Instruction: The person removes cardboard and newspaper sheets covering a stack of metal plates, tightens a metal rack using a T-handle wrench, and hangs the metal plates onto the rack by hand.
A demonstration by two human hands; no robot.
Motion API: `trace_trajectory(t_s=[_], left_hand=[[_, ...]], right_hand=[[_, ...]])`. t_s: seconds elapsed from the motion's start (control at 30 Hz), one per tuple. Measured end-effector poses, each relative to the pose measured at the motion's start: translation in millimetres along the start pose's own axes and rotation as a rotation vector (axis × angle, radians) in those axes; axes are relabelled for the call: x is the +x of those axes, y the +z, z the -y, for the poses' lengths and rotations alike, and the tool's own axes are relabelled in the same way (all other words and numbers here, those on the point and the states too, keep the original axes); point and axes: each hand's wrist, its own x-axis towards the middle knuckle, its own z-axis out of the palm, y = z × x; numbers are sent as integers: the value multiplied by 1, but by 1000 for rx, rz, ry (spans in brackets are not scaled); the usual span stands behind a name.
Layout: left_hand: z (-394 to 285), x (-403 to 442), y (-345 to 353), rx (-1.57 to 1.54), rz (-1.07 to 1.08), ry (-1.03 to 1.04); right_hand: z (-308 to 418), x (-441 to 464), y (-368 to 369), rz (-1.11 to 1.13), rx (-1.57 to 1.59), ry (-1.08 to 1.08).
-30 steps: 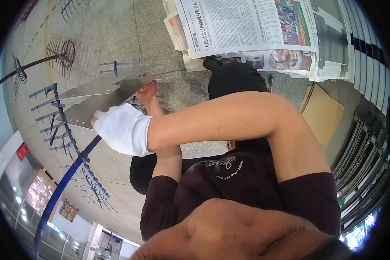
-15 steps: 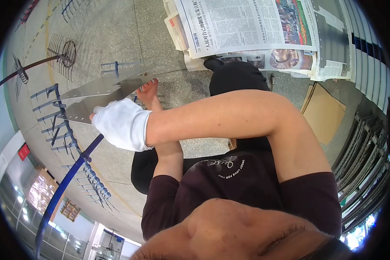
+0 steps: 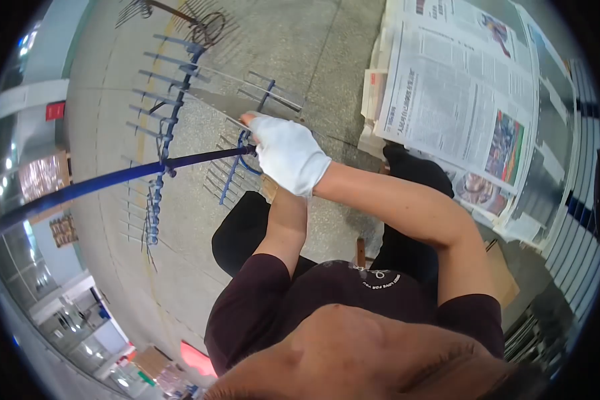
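My right hand wears a white glove and reaches across in front of my body. Its fingers are closed at the edge of a thin grey metal sheet, seen nearly edge-on. My left forearm is bare and comes up from the lower left. The left hand itself lies mostly hidden behind the glove, so its fingers do not show. Beyond the hands, a blue rack with prongs stands close to the sheet, and a blue bar runs toward the glove.
Newspapers cover a stack at the right, beside my knee. A smaller pronged frame is just left of the glove. Cardboard leans at the lower right, near dark metal racks. Speckled floor lies ahead.
My view has turned left, so the newspaper stack sits farther right. The gloved hand and sheet have come closer to the blue bar, and my left hand has gone behind the glove.
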Motion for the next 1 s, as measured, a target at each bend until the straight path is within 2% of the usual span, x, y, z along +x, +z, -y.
trace_trajectory(t_s=[0.1, 0.27, 0.37, 0.6, 0.7, 0.77, 0.8, 0.9, 1.0], left_hand=[[-13, 22, 37, -46, 45, 72], [-50, 11, 90, -95, 95, 217], [-78, -19, 114, -118, 119, 343], [-198, -106, 166, -137, 159, 753], [-242, -147, 224, -101, 8, 688], [-274, -91, 207, -5, 73, 578], [-281, -90, 209, 44, 103, 522], [-282, -87, 224, 62, -58, 577], [-282, -101, 229, 275, -93, 680]], right_hand=[[-7, -2, 9, -92, 21, -58], [1, -2, 4, -42, 10, -8], [5, -4, -2, 11, 13, 66], [-3, -3, 6, -44, -30, -15], [3, -4, 1, -26, -36, 6], [4, -3, 0, -16, -27, 14], [3, -3, 1, -10, -23, 19], [-1, -4, 5, -53, -35, -20], [-3, -4, 6, -62, -59, -24]])
